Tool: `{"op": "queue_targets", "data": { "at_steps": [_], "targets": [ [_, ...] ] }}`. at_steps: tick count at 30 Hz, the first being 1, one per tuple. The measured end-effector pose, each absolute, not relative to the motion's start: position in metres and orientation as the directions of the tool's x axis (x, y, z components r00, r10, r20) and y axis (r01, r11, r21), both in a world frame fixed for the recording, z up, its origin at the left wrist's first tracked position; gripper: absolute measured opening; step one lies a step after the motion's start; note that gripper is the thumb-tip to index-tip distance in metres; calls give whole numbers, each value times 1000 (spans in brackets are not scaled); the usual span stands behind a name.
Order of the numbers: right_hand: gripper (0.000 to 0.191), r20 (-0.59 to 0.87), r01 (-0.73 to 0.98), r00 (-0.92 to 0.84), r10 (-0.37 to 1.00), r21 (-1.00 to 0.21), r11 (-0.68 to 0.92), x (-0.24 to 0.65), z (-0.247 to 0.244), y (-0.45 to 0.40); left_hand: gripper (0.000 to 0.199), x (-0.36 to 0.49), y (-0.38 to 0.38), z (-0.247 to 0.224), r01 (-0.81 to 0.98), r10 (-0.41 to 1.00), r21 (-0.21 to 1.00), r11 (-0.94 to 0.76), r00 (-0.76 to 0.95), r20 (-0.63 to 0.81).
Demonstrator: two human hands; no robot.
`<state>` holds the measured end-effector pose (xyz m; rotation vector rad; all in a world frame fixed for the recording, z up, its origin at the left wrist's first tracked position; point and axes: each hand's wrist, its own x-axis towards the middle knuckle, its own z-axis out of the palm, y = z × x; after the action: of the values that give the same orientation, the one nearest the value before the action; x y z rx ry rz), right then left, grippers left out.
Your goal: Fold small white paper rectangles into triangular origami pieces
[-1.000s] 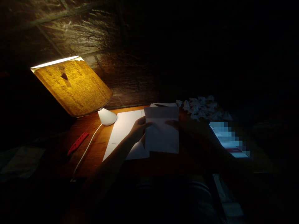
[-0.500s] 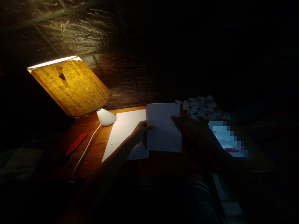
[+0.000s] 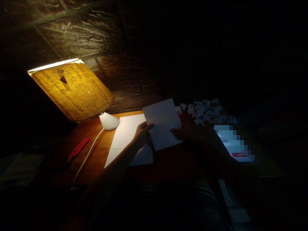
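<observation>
left hand and right hand are both gripping the white paper, kinda tilted. lit lamp's on the wooden bench.

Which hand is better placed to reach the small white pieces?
Probably the right hand: it holds the white sheet by its right edge, nearer those white pieces; the left hand holds the opposite edge.

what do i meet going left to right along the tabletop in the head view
Red object, white lamp base, flat paper sheet, held paper, pile of folded paper pieces, bright screen.
</observation>
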<state>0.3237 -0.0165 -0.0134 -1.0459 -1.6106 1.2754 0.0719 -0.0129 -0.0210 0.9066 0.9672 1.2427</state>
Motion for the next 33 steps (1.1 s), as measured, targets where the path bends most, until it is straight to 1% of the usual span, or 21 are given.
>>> {"op": "queue_targets", "data": {
  "at_steps": [5,8,11,15,19,23,26,29,33],
  "targets": [
    [42,138,209,-386,912,-950,232,329,-16,-12,47,73,-14,-20,-333,988,931,153,49,-144],
    [42,192,307,-364,912,-899,312,328,-16,-12,48,72,-14,-19,-353,987,922,157,40,-153],
    [43,176,326,-405,897,-889,322,328,-14,-12,48,69,-12,-18,-368,989,919,142,26,-143],
    [42,130,270,-451,883,-923,274,325,-10,-16,44,64,-8,-18,-401,993,909,111,6,-118],
    [40,111,229,-441,891,-945,232,322,-9,-18,42,61,-6,-18,-426,994,899,104,5,-113],
    [37,83,224,-442,893,-954,200,323,-5,-19,42,61,-5,-20,-427,993,898,108,-5,-122],
    [42,91,191,-459,884,-961,198,323,0,-21,41,61,-5,-22,-403,993,909,106,4,-114],
    [42,93,81,-425,901,-987,140,321,-1,-21,41,62,-7,-23,-341,993,933,117,48,-107],
    [28,80,-115,-267,960,-992,51,316,-11,-14,45,66,-10,-24,-270,987,955,123,135,-89]
  ]
}}
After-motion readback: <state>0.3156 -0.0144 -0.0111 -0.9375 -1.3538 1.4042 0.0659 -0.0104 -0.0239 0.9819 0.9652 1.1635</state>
